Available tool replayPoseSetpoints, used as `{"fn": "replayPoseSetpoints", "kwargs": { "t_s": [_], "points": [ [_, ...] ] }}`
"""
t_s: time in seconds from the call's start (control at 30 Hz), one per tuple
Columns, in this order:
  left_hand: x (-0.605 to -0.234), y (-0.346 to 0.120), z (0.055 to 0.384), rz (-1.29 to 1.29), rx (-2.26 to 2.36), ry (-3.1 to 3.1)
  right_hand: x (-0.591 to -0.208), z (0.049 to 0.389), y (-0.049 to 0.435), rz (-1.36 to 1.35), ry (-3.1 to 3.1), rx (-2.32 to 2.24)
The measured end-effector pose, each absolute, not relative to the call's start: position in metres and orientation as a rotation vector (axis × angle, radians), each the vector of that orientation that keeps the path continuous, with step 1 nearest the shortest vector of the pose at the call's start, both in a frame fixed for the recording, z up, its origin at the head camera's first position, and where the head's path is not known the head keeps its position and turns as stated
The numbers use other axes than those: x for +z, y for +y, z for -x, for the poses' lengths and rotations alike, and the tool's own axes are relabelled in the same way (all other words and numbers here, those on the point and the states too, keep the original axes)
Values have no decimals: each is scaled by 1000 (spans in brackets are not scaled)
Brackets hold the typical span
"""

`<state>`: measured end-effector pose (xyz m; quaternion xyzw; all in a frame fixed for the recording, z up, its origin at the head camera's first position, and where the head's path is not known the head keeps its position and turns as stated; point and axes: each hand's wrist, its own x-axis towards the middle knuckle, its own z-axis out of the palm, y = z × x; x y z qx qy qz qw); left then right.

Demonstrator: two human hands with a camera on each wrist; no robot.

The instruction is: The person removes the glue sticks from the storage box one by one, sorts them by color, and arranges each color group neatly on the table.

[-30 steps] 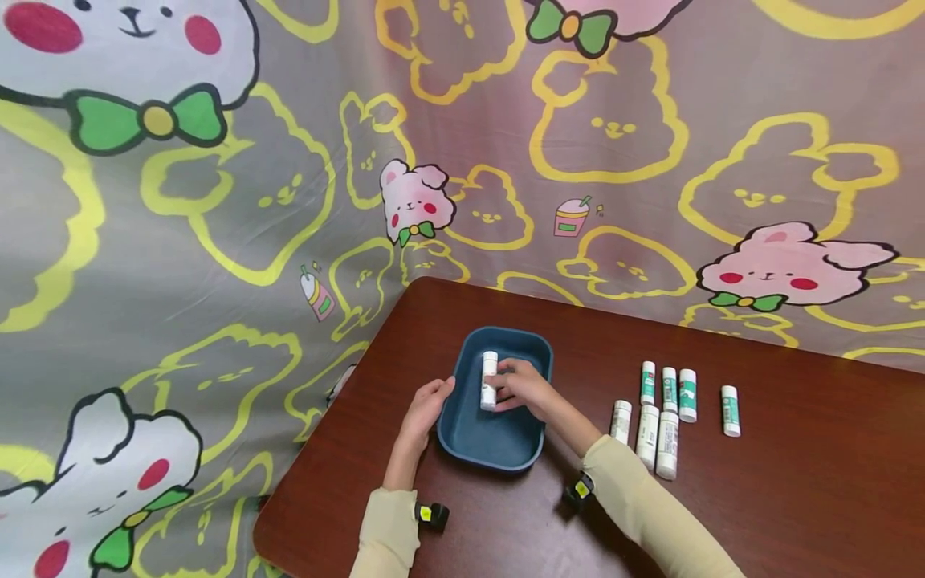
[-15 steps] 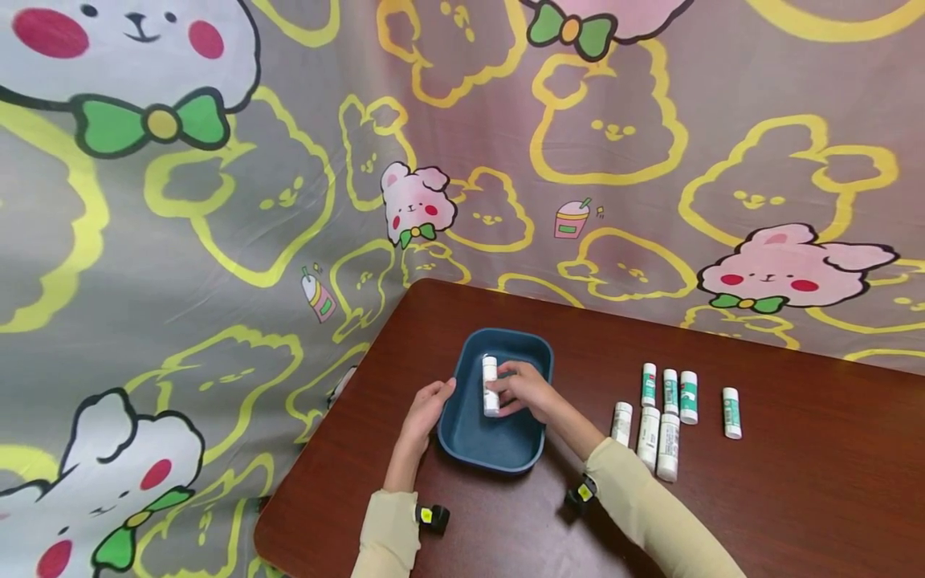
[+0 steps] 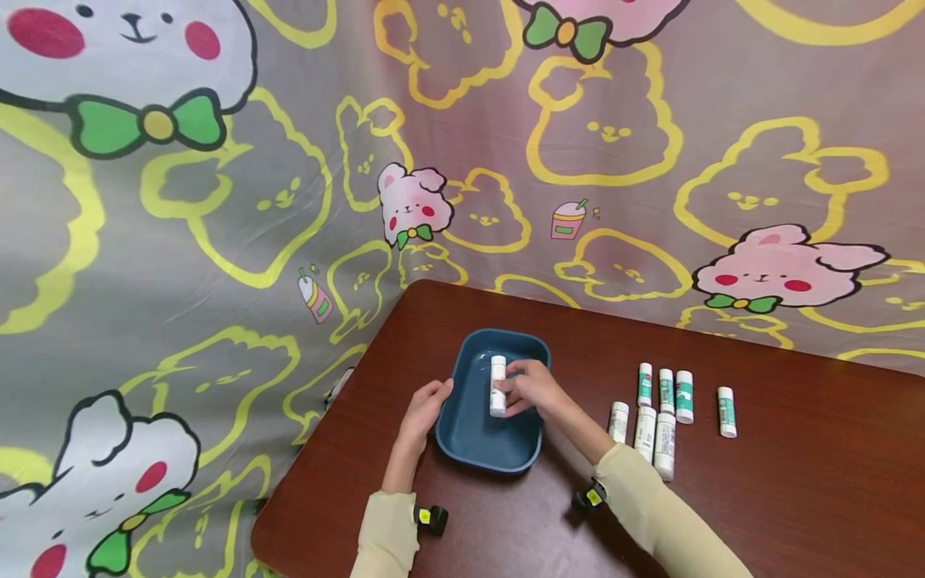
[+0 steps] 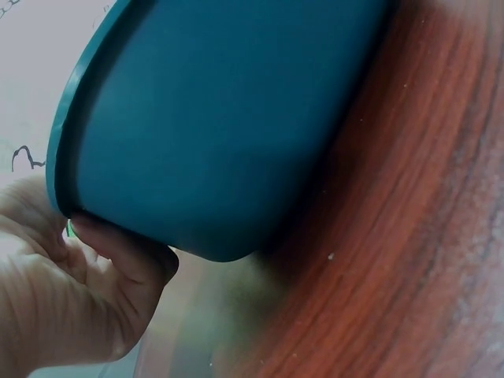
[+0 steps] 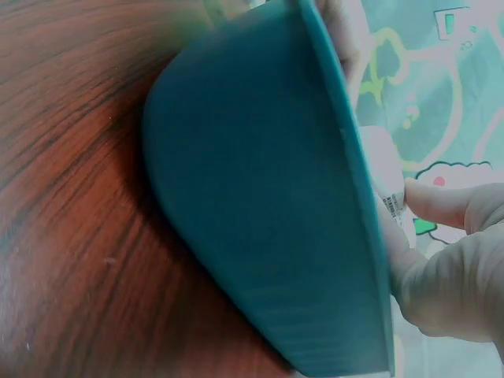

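Note:
A white glue stick (image 3: 499, 387) stands out over the blue plastic bin (image 3: 488, 461), pinched between the thumb and fingers of my right hand (image 3: 533, 387). In the right wrist view, the bin's side wall (image 5: 260, 189) covers part of that hand (image 5: 453, 268), and the glue stick (image 5: 383, 161) shows just past the rim. My left hand (image 3: 426, 411) grips the bin's left rim. Seen from the left wrist, its fingers (image 4: 126, 252) bend against the outside wall of the bin (image 4: 213, 134), near a rounded corner.
To the right, several glue sticks lie in two rows, green-labelled ones (image 3: 684, 397) behind white-labelled ones (image 3: 665, 447). One more glue stick (image 3: 727, 412) lies apart, farther right. The brown table (image 3: 817, 482) meets a cartoon-printed curtain (image 3: 491, 120) at the back and left.
My right hand has shifted slightly to the right over the bin with the glue stick in its grip. The left hand keeps its hold on the rim.

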<state>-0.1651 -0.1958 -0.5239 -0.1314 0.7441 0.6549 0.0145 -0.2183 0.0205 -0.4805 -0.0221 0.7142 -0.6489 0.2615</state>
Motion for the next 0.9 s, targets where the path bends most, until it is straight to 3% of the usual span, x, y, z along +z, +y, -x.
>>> {"fn": "replayPoseSetpoints", "kwargs": {
  "t_s": [0.9],
  "points": [
    [-520,-197,168,375,1984,2329,-457,213,76,96,2015,-1802]
  ]
}}
